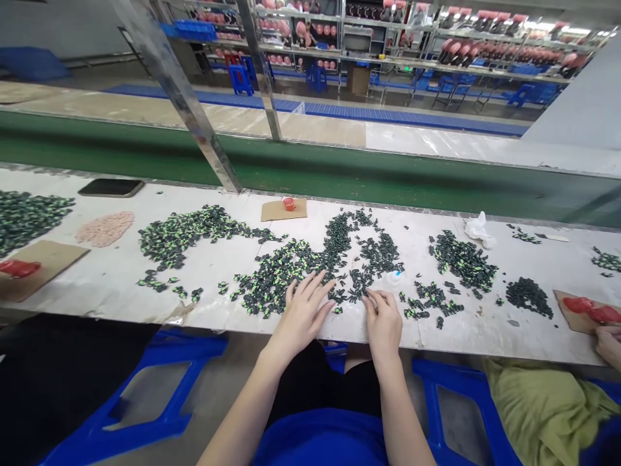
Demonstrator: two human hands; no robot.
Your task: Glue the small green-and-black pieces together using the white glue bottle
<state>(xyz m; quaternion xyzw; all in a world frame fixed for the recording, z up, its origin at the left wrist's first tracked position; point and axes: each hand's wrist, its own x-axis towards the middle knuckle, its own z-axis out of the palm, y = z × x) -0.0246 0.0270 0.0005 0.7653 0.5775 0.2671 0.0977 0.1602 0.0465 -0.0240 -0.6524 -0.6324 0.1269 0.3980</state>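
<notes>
My left hand [303, 309] lies palm down with its fingers stretched out, over the near edge of a pile of small black-and-green parts [266, 283]. My right hand [385, 322] is at the near end of a heap of small black parts [381, 252]; its thumb and forefinger are pressed together, and whatever lies between them is too small to make out. A few loose pieces are scattered on the white tabletop [354, 330] between both hands. Beyond the fingers, a band of black parts [337, 239] runs towards the back.
A red cup [289, 204] stands on cardboard [272, 210] at the back. More piles [184, 233] lie left and right [463, 259]. A phone-like dark slab [111, 188], a crumpled tissue [478, 228] and a metal post [213, 149] are around. Another person's hand [610, 343] shows far right.
</notes>
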